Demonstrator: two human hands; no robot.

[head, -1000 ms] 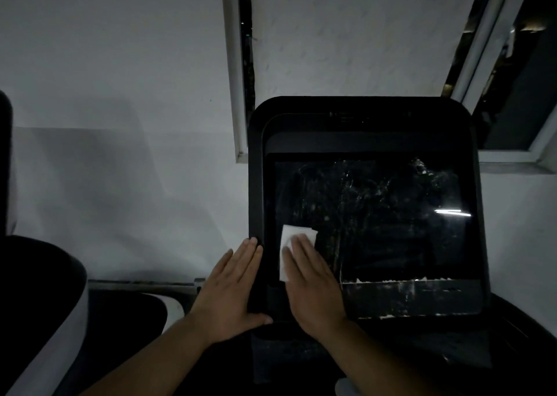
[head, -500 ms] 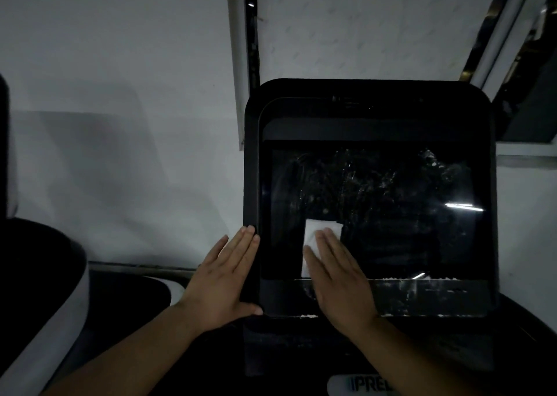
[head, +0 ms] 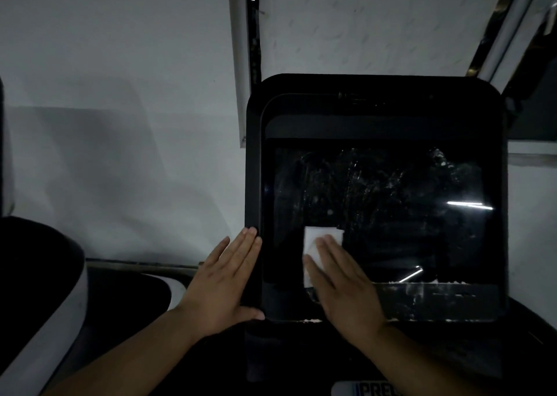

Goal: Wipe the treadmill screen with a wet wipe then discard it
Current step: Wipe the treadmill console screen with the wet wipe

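Note:
The treadmill screen is a dark glass panel in a black console, streaked with smears and white specks across its upper middle and right. A white wet wipe lies flat on the screen's lower left part. My right hand presses on the wipe with its fingers stretched out, covering the wipe's lower right. My left hand rests flat against the console's left edge, fingers pointing up, thumb under the lower corner, holding nothing.
A white wall stands behind the console, with a vertical white frame above it and a window frame at the upper right. A dark rounded machine part with a pale rim fills the lower left. A partly visible label is at the bottom.
My right hand has slid the wipe to the right, away from the screen's left edge. The left hand has stayed on the console's left edge. The view has shifted slightly.

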